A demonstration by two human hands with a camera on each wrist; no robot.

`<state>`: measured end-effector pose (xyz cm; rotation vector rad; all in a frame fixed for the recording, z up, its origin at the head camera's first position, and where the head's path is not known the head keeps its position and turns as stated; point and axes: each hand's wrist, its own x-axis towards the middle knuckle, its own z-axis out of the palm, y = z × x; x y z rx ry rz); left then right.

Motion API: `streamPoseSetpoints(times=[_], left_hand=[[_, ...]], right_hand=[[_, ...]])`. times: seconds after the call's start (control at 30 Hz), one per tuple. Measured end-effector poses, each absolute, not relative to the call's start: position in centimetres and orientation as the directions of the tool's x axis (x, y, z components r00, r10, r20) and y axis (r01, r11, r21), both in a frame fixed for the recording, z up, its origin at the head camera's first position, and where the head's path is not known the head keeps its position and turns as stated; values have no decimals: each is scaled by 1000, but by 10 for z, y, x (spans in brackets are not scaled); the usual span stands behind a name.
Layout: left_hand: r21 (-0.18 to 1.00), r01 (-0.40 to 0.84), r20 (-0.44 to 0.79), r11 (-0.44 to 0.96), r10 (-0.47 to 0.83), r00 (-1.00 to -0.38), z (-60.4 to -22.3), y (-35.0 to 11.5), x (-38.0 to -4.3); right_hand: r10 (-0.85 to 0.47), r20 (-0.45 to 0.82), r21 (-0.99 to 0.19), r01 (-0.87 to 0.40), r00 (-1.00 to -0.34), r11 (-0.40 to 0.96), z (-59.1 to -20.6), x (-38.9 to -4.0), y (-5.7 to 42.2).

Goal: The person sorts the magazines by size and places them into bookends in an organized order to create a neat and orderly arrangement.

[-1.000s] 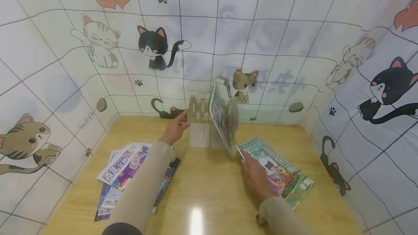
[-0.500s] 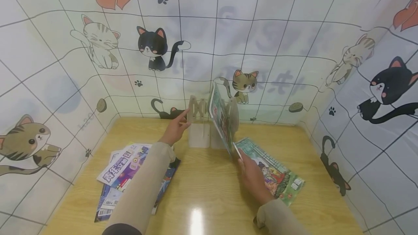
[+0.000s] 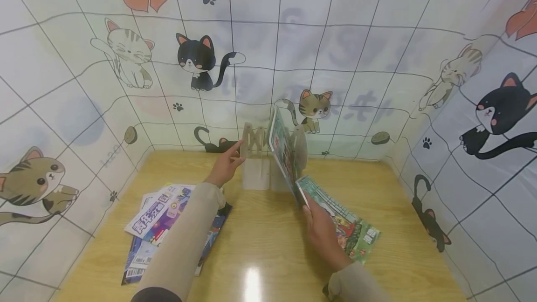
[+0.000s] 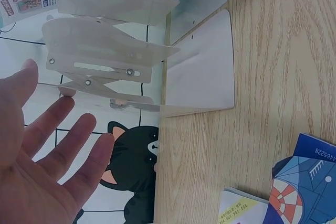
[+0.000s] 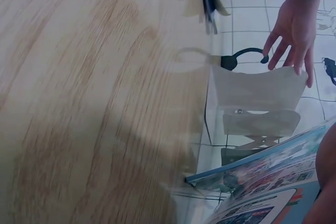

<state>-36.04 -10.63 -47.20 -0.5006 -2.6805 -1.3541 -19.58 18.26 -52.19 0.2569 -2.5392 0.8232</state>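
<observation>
My left hand (image 3: 226,167) touches the left end of the pale bookend rack (image 3: 256,174) with loosely extended fingers. In the left wrist view the thumb and fingertips sit by the edge of its end plate (image 4: 194,82). A magazine (image 3: 282,150) stands upright, tilted, towards the right of the rack, rising above the plates. My right hand (image 3: 323,234) grips a green illustrated magazine (image 3: 356,227) by its left edge, thumb side up. The front corner of this magazine is close to the standing one; whether they touch cannot be told. My fingers under it are hidden.
Several magazines (image 3: 161,213) lie in a loose pile on the left of the wooden table (image 3: 260,241), partly behind my left sleeve. A cat-printed tiled curtain (image 3: 260,50) surrounds the table at the back and sides.
My right hand has moved slightly left with the green magazine, bringing its edge up to the standing magazine. The left hand and the rack have stayed in place.
</observation>
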Motion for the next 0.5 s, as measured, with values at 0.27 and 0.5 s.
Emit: streamPoseSetpoints(times=[0.27, 0.5], left_hand=[[767, 344, 245, 541, 249, -937, -473, -106, -363], [775, 335, 230, 536, 256, -939, -472, -106, -361]], right_hand=[[-20, 492, -521, -313, -870, 794, -512, -189, 179], [-5, 493, -569, -327, -870, 754, -503, -180, 173]])
